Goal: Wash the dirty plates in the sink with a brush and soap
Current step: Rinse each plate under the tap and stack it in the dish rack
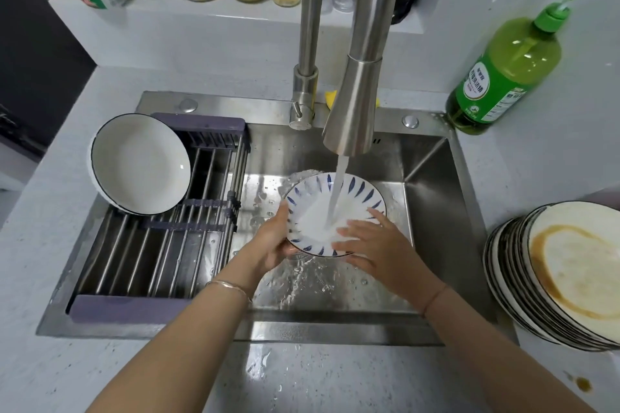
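A white plate with blue leaf marks [312, 198] is held tilted over the steel sink [426, 178], under water running from the faucet [355, 100]. My left hand [271, 241] grips the plate's left rim. My right hand [375, 241] lies flat, fingers spread, on the plate's lower right inner face. A stack of several dirty plates [570, 271], the top one ringed with brown sauce, sits on the counter to the right. A green pump bottle of dish soap [503, 77] stands at the sink's back right corner. No brush shows.
A drying rack [161, 258] spans the sink's left half, with a white dark-rimmed plate [141, 161] leaning at its back. Jars and bottles line the shelf [201, 13] behind the faucet. A brown drip [583, 384] marks the wet front counter.
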